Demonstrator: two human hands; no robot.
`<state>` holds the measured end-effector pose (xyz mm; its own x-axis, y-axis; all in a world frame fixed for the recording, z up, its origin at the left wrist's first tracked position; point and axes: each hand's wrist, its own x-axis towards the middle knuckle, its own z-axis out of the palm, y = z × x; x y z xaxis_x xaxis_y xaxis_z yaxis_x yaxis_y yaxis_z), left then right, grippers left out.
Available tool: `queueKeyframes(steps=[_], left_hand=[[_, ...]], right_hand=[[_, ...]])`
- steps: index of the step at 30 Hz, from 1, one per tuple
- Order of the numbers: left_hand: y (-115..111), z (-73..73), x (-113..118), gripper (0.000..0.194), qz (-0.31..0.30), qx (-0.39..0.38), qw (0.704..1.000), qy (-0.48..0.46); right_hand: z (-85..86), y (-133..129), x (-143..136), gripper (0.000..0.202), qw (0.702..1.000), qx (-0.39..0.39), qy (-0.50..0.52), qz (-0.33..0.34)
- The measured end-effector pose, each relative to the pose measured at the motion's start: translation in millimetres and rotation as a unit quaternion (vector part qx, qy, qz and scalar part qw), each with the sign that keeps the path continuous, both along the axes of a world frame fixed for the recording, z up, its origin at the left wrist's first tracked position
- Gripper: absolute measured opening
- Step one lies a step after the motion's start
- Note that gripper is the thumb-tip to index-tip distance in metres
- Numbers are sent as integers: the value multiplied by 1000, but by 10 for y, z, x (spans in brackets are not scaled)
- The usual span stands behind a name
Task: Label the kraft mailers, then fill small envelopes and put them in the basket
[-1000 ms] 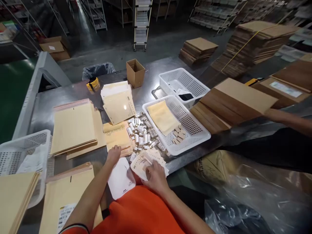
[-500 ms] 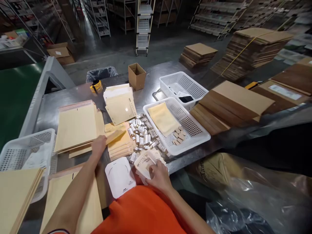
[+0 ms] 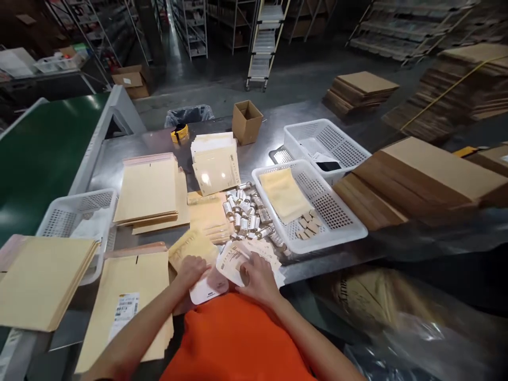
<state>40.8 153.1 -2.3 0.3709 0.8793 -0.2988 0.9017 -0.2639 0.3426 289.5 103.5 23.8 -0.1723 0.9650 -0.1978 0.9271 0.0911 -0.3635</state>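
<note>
My left hand (image 3: 192,272) is closed on a small yellow padded envelope (image 3: 194,244), held above the edge of a white device (image 3: 209,288). To its right, my right hand (image 3: 259,280) grips printed papers (image 3: 234,260), its thumb and fingers closed on them. Further small envelopes (image 3: 210,214) lie in a pile beyond my left hand. Just beside them is a heap of small labelled glass vials (image 3: 248,219). A stack of printed cards (image 3: 216,168) stands behind the pile.
White baskets (image 3: 359,233) sit at right, one holding a yellow envelope and small tan pieces. Large envelope stacks (image 3: 148,190) and another basket (image 3: 113,203) are at left. An open brown box (image 3: 244,127) stands at the back, cardboard (image 3: 436,164) at far right.
My left hand has come back from the envelope pile toward my body, bringing a small yellow envelope beside the papers. The view has shifted left. My right hand still holds the papers.
</note>
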Motion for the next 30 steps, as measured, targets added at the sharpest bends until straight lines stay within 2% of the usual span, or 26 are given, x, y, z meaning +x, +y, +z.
queueKeyframes(steps=[2,5,9,12,15,20,22,24,26,30], left_hand=[[-170,-233,138,13,32,-16,999,-4],[-379,-454,214,12,83,-29,996,-32],[-427,-604,125,14,125,-35,986,-107],[-351,-654,43,16,149,-34,975,-162],[-289,-616,13,17,172,-15,966,-195],[-274,-372,61,19,212,82,949,-217],[-284,-287,109,18,214,111,945,-224],[-285,-233,160,18,204,126,944,-229],[-273,-196,198,20,185,134,945,-235],[-233,-106,216,25,142,140,949,-244]], right_hand=[[33,31,-41,44,999,-18,-9,47],[19,25,-98,38,993,-60,-26,103],[-82,-36,-238,24,983,-82,-57,153],[-164,-35,-359,26,977,-99,-70,173],[-227,17,-426,32,977,-108,-60,174],[-240,102,-494,25,983,-91,-64,146],[-223,113,-543,22,977,-60,-64,194],[-213,119,-579,20,960,-22,-64,272],[-219,129,-573,18,945,2,-64,321],[-276,162,-456,16,946,37,-43,320]])
